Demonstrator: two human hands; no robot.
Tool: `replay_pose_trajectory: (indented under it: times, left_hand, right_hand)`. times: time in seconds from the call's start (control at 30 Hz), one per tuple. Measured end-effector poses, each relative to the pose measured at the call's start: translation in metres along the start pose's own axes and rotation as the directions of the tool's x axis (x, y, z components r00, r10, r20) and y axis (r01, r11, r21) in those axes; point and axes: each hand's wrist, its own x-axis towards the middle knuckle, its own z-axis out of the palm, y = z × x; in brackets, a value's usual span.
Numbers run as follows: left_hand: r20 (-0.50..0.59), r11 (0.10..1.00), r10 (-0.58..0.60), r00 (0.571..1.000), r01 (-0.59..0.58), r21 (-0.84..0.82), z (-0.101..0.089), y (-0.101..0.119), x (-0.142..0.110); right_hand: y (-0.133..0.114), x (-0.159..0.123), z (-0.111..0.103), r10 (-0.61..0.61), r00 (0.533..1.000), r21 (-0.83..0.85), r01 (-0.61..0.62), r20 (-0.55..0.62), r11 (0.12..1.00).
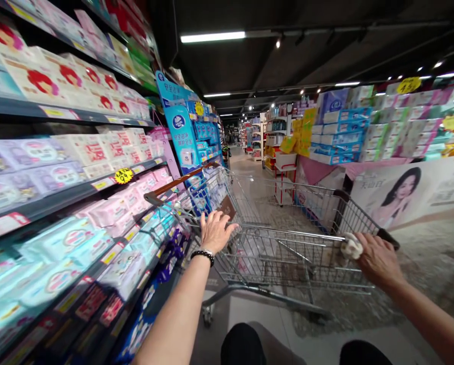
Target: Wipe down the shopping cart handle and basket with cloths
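Two hands on shopping cart (280, 243) | left hand (215, 230) flat, open on rim | right hand (377, 259) clamped on white cloth (350, 247) at handle

A supermarket aisle, seen from behind a wire shopping cart (272, 243). On the left, long shelves (60, 195) are packed with pastel packets of hygiene products, with price strips along the shelf edges and a round yellow price tag (123, 175). On the right, stacked tissue packs (341, 134) sit above a printed advertising panel (405, 192). A blue promotional sign (179, 126) stands out from the shelving. Ceiling strip lights (212, 36) run down the aisle towards more displays further back.
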Motion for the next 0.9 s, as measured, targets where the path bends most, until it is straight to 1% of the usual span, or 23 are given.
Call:
replay_pose_trajectory:
  times: [0.07, 0.13, 0.23, 0.33, 0.4, 0.53, 0.6, 0.63, 0.67, 0.7, 0.73, 0.8, 0.83, 0.87, 0.9]
  left_hand:
    - [-0.011, 0.998, -0.065, 0.998, 0.065, -0.001, 0.007, -0.002, 0.002]
    - [-0.028, 0.995, -0.105, 0.994, 0.105, -0.004, 0.012, 0.004, -0.005]
    - [-0.045, 0.996, -0.091, 0.995, 0.091, -0.017, 0.015, 0.023, -0.026]
    - [-0.041, 0.998, -0.055, 0.998, 0.054, -0.044, 0.015, 0.049, -0.044]
    - [-0.033, 0.997, -0.027, 0.999, 0.024, -0.076, 0.009, 0.07, -0.049]
    - [-0.012, 0.979, 0.069, 0.998, -0.07, -0.191, -0.009, 0.116, -0.04]
    - [-0.005, 0.956, 0.117, 0.993, -0.114, -0.27, -0.018, 0.139, -0.031]
    - [0.003, 0.94, 0.142, 0.99, -0.134, -0.312, -0.021, 0.15, -0.027]
    - [0.016, 0.923, 0.165, 0.986, -0.149, -0.354, -0.025, 0.16, -0.024]
    - [0.034, 0.906, 0.187, 0.982, -0.158, -0.393, -0.027, 0.17, -0.023]
    - [0.058, 0.889, 0.206, 0.977, -0.162, -0.428, -0.03, 0.179, -0.023]
    - [0.122, 0.864, 0.247, 0.961, -0.161, -0.476, -0.033, 0.196, -0.027]
    - [0.164, 0.857, 0.274, 0.948, -0.163, -0.489, -0.034, 0.204, -0.032]
    - [0.215, 0.853, 0.306, 0.928, -0.167, -0.494, -0.033, 0.211, -0.037]
    - [0.274, 0.855, 0.337, 0.901, -0.17, -0.491, -0.032, 0.216, -0.043]
  right_hand:
    - [-0.017, 0.007, -0.004, 0.002, 1.0, -0.002, -0.002, -0.014, 1.0]
    - [-0.037, 0.011, -0.01, -0.001, 1.0, 0.002, 0.001, -0.024, 1.0]
    - [-0.069, 0.014, -0.022, -0.001, 0.999, 0.007, 0.001, -0.042, 1.0]
    - [-0.103, 0.015, -0.034, -0.005, 0.998, 0.015, 0.006, -0.055, 1.0]
    - [-0.128, 0.012, -0.047, -0.012, 0.999, 0.042, 0.014, -0.053, 0.999]
    - [-0.18, 0.002, -0.082, -0.022, 0.999, 0.185, 0.026, -0.023, 0.982]
    - [-0.201, -0.003, -0.098, -0.046, 0.999, 0.301, 0.045, -0.005, 0.953]
    - [-0.207, -0.006, -0.104, -0.06, 0.998, 0.383, 0.057, -0.004, 0.922]
    - [-0.209, -0.009, -0.11, -0.06, 0.998, 0.478, 0.055, -0.006, 0.876]
    - [-0.208, -0.012, -0.116, -0.033, 0.999, 0.582, 0.033, -0.011, 0.812]
    - [-0.201, -0.015, -0.122, 0.022, 1.0, 0.683, -0.007, -0.014, 0.73]
    - [-0.175, -0.02, -0.134, 0.194, 0.981, 0.829, -0.105, -0.005, 0.55]
    - [-0.158, -0.022, -0.14, 0.298, 0.954, 0.864, -0.149, -0.002, 0.482]
    - [-0.141, -0.022, -0.146, 0.403, 0.915, 0.875, -0.188, -0.008, 0.446]
    - [-0.126, -0.022, -0.15, 0.497, 0.868, 0.867, -0.228, -0.025, 0.442]
